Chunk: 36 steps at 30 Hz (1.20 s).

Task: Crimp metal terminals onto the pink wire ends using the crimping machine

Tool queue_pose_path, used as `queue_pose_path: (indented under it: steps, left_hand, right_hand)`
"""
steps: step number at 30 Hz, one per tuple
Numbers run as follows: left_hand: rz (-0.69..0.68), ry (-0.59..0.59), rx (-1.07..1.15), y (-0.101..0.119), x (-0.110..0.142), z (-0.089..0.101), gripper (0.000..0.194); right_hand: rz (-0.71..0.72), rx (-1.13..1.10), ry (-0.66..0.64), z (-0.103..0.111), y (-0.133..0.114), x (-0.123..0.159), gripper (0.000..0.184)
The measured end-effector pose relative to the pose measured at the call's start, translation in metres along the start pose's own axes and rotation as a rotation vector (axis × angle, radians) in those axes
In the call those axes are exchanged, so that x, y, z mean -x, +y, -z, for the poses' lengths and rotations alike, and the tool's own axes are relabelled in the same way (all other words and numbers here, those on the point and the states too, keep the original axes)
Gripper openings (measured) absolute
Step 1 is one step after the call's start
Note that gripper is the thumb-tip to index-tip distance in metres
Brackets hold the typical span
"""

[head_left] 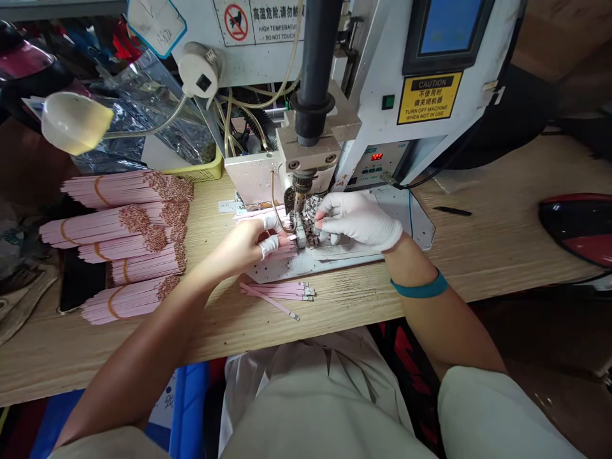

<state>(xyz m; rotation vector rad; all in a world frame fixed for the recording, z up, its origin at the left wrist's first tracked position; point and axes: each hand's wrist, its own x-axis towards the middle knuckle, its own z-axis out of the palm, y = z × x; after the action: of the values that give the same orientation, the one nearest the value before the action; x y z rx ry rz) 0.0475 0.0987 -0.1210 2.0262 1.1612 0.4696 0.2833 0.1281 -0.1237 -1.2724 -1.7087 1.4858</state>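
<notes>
My left hand (255,239), bare but for white finger cots, pinches a thin pink wire (287,238) and holds its tip against the small metal fixture (301,233) under the machine's press head (302,185). My right hand (358,220), in a white glove, rests just right of the fixture, its fingers curled on a small metal part I cannot name, beside a heap of small metal terminals (313,207). Several finished pink wires (282,292) lie on the table below the base plate (335,258).
Bundles of pink wires (129,242) tied with bands are stacked at the left. A gooseneck lamp (71,121) hangs over them. The machine body (421,76) carries warning labels. A black pen (452,210) and a red-black object (578,226) lie at the right.
</notes>
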Motion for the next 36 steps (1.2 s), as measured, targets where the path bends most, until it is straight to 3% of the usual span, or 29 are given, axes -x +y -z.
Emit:
queue_pose_path:
  steps: [4, 11, 20, 28, 36]
  left_hand:
    - [0.001, -0.006, 0.147, -0.003, -0.003, -0.001, 0.025]
    - [0.133, 0.018, 0.294, -0.012, -0.007, -0.003, 0.028]
    - [0.136, 0.033, 0.291, -0.016, -0.012, -0.005, 0.02]
    - [0.159, 0.04, 0.279, -0.016, -0.014, -0.006, 0.02]
    - [0.13, 0.021, 0.328, -0.012, -0.014, -0.003, 0.021]
  right_hand:
    - [0.058, -0.163, -0.021, -0.008, 0.002, -0.006, 0.009]
    - [-0.026, -0.299, -0.029, -0.021, 0.003, -0.012, 0.009]
    - [-0.04, -0.216, -0.078, -0.026, 0.001, -0.016, 0.01]
    - [-0.074, -0.272, -0.039, -0.028, 0.001, -0.012, 0.022]
    - [-0.108, -0.28, -0.011, -0.028, -0.003, -0.01, 0.022]
